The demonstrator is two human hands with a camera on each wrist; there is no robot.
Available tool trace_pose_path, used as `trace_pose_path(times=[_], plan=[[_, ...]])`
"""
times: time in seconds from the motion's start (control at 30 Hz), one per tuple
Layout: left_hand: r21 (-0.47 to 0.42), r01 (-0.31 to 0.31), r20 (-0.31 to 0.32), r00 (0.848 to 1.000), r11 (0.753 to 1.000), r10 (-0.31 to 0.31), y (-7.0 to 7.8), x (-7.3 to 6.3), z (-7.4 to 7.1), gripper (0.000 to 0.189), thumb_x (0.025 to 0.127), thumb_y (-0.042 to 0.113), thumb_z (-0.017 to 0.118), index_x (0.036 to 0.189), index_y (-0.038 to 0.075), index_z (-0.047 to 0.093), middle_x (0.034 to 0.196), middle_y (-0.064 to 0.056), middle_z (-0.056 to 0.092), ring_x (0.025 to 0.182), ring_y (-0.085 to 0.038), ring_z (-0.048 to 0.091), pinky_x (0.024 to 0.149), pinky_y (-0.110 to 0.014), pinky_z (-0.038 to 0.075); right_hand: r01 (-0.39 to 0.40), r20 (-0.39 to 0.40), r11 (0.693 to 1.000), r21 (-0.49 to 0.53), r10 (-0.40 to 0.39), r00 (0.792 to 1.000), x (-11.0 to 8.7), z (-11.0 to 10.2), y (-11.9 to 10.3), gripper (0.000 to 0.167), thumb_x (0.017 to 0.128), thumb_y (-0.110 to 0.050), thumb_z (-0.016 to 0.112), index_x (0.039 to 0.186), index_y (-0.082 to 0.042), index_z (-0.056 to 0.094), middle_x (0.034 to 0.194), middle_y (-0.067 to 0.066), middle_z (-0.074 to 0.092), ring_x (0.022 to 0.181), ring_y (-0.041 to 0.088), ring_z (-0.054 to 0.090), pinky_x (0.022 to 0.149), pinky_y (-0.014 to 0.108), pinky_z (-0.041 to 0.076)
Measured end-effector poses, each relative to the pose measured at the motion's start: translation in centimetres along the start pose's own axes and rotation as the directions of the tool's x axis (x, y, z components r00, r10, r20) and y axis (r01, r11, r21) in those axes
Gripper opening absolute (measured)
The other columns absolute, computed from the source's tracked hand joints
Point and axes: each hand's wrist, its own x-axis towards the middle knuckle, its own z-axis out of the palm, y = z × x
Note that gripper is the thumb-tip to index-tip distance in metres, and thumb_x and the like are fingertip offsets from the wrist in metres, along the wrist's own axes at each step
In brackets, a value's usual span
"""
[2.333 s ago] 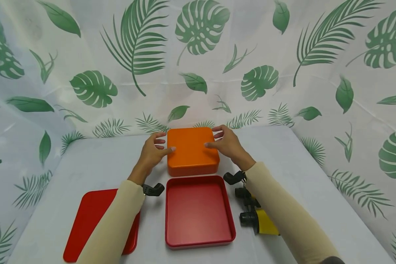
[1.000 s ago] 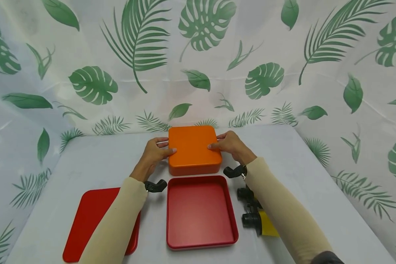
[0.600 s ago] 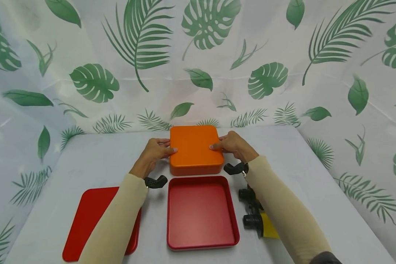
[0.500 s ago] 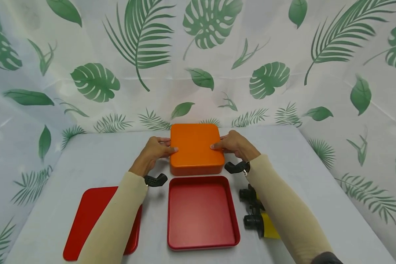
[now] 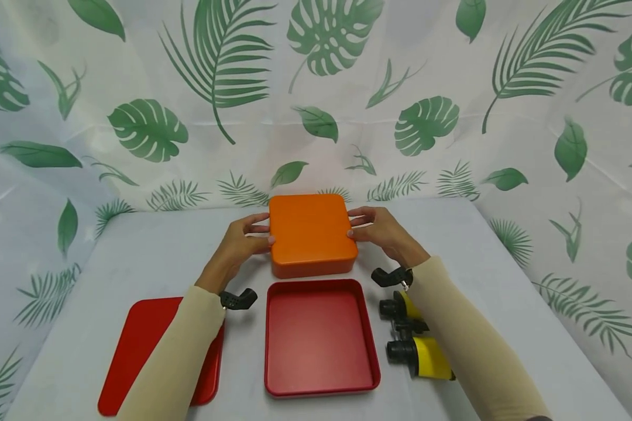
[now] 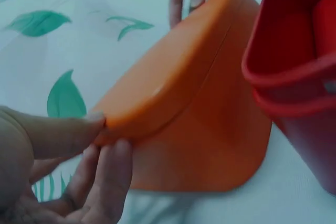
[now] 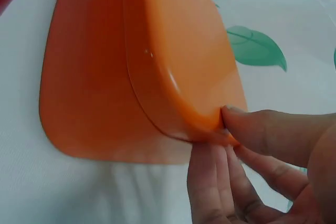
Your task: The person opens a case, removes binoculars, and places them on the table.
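An orange square box (image 5: pixel 314 269) stands near the back of the white table, its lid (image 5: pixel 311 228) on top with a thin seam below it. My left hand (image 5: pixel 237 240) is at the lid's left side; in the left wrist view its thumb and fingertips pinch a lid corner. On the opposite side, my right hand (image 5: pixel 384 234) holds the lid edge between thumb and fingers, as the right wrist view shows. In front of the orange box lies an open red box (image 5: pixel 321 339) with nothing in it.
At the left, a flat red lid (image 5: pixel 142 333) lies partly under my left sleeve (image 5: pixel 171 356). Yellow and black binoculars (image 5: pixel 433 358) rest right of the red box, partly hidden by my right sleeve (image 5: pixel 474 333). A leaf-patterned curtain (image 5: pixel 316 134) hangs behind the table.
Both thumbs have slid outward from the lid's top to its edges, and the hands have spread a little. My right sleeve now covers less of the binoculars.
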Motion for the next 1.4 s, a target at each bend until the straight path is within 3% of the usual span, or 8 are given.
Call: trace_pose_path(times=[0.23,0.5,0.7,0.97,1.27,1.4], plan=[[-0.081,0.025,0.051,0.998,0.996,-0.021,-1.0,-0.3,-0.7,0.076,0.095,0.007,0.08,0.16,0.03,0.049,0.145,-0.017,0.058,0.105,-0.022,0.075,0.089,-0.036,0.065,-0.015,0.069,0.997,0.08,0.01,0.998,-0.4,-0.4,0.3,0.06,0.101,-0.01,0.073,0.156,-0.013,0.052,0.138,0.022,0.061,0.114,0.029,0.069,0.101,0.044,0.06],[-0.127,0.015,0.069,0.998,0.992,-0.007,-0.5,-0.6,-0.7,0.073,0.097,0.008,0.078,0.16,0.033,0.05,0.147,-0.015,0.058,0.116,-0.026,0.071,0.092,-0.037,0.064,-0.02,0.08,0.99,0.138,0.009,0.997,-0.7,-0.8,0.6,0.058,0.102,-0.01,0.072,0.157,-0.018,0.053,0.14,0.019,0.06,0.12,0.031,0.067,0.109,0.048,0.056],[-0.134,-0.015,0.071,0.997,0.991,0.025,-0.2,-1.0,-1.1,0.073,0.098,0.006,0.076,0.16,0.032,0.049,0.146,-0.016,0.057,0.111,-0.026,0.072,0.088,-0.035,0.065,0.001,0.08,0.98,0.198,-0.017,0.997,-1.1,-1.0,0.2,0.057,0.103,-0.007,0.069,0.156,-0.021,0.055,0.139,0.017,0.059,0.122,0.031,0.068,0.11,0.047,0.055],[-0.102,-0.033,0.054,0.998,0.994,0.038,0.2,-1.7,-2.1,0.072,0.098,0.008,0.076,0.159,0.036,0.05,0.145,-0.015,0.057,0.111,-0.027,0.073,0.089,-0.037,0.065,0.046,0.069,0.98,0.194,-0.06,0.996,-1.6,-0.3,-0.8,0.06,0.102,-0.008,0.071,0.158,-0.02,0.053,0.14,0.017,0.059,0.122,0.03,0.068,0.105,0.043,0.058],[-0.08,-0.058,0.042,0.997,0.995,0.061,0.7,-2.9,-3.9,0.071,0.1,0.008,0.074,0.161,0.033,0.047,0.145,-0.016,0.056,0.109,-0.027,0.074,0.088,-0.039,0.065,0.088,0.068,0.968,0.235,-0.107,0.992,-1.9,1.2,-2.2,0.057,0.101,-0.005,0.072,0.155,-0.016,0.057,0.132,0.017,0.06,0.112,0.026,0.07,0.101,0.043,0.06],[-0.067,-0.07,0.039,0.997,0.995,0.073,0.7,-3.4,-4.8,0.071,0.1,0.01,0.074,0.162,0.033,0.047,0.144,-0.015,0.055,0.107,-0.026,0.074,0.088,-0.038,0.065,0.101,0.074,0.962,0.255,-0.123,0.99,-2.1,1.9,-2.8,0.058,0.1,-0.004,0.072,0.155,-0.014,0.056,0.128,0.016,0.059,0.107,0.023,0.071,0.106,0.049,0.057]])
